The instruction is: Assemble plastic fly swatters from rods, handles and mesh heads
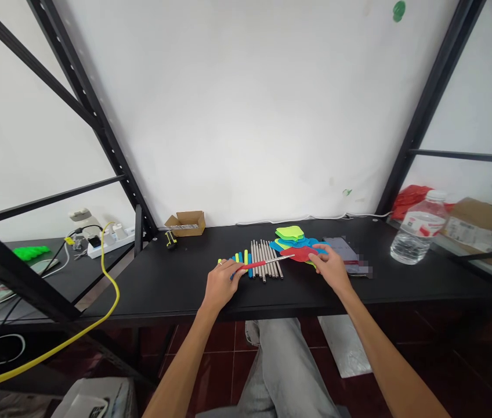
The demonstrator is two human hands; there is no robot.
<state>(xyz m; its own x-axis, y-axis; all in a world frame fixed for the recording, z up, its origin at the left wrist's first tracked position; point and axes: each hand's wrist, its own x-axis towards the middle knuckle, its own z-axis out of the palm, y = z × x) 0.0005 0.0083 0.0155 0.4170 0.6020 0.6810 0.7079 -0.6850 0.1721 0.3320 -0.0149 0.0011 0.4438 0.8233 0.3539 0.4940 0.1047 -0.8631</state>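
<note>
My left hand [223, 284] is closed around a red handle [252, 265] with a thin metal rod [279, 258] running out of it to the right. The rod's tip meets a flat red plastic paddle [300, 253]; whether the two are joined I cannot tell. My right hand [329, 267] pinches that paddle at its right edge. Behind it lies a pile of blue paddles [304, 242] and lime-green paddles [290, 233]. A row of loose metal rods [264, 255] lies under the red handle. Blue and yellow handles [246, 256] lie beside my left hand, partly covered by it.
Right of the pile lies a grey flat item [344, 252], partly blurred. A water bottle [418, 229] stands farther right, near a cardboard package [483, 229]. An open small box [186, 223] and a yellow-black tape measure [170, 240] sit back left. A yellow cable [113, 290] hangs at left.
</note>
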